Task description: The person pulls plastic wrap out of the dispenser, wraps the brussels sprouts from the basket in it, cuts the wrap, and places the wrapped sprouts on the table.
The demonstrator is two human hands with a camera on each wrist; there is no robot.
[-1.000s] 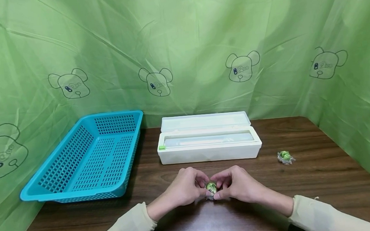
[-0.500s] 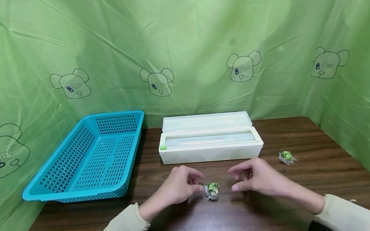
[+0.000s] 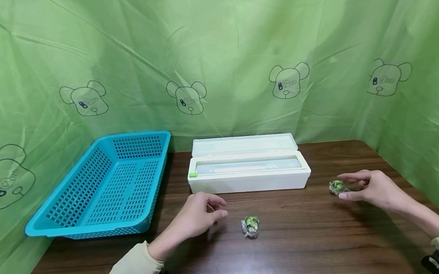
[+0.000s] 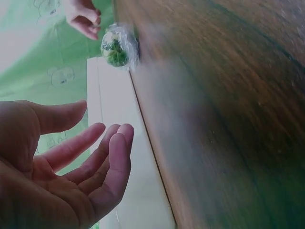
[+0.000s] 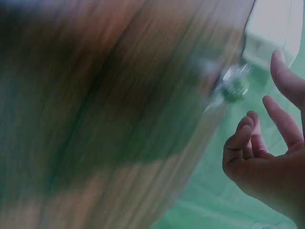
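Note:
Two small green leafy balls, like Brussels sprouts, lie on the wooden table wrapped in clear plastic film. The nearer wrapped sprout (image 3: 251, 226) sits at the middle, to the right of my left hand (image 3: 196, 216). That hand is held above the table with relaxed, slightly bent fingers and nothing in them; the left wrist view also shows the palm and fingers bare. At the right, my right hand (image 3: 378, 190) reaches to the other wrapped sprout (image 3: 337, 186), thumb and forefinger spread on either side of it. In the right wrist view, this sprout (image 5: 235, 89) shows ahead of the parted fingers.
A white film dispenser box (image 3: 250, 182) stands behind the hands, its lid (image 3: 244, 144) raised and a green tab (image 3: 193, 174) at its left end. A blue perforated basket (image 3: 91, 229) stands at the left. Green cloth (image 3: 231, 37) with bear drawings surrounds the table (image 3: 298, 251).
Both hands have let go of the nearer wrapped sprout. My right hand has moved far right to the other one. My left hand has drawn back to the left.

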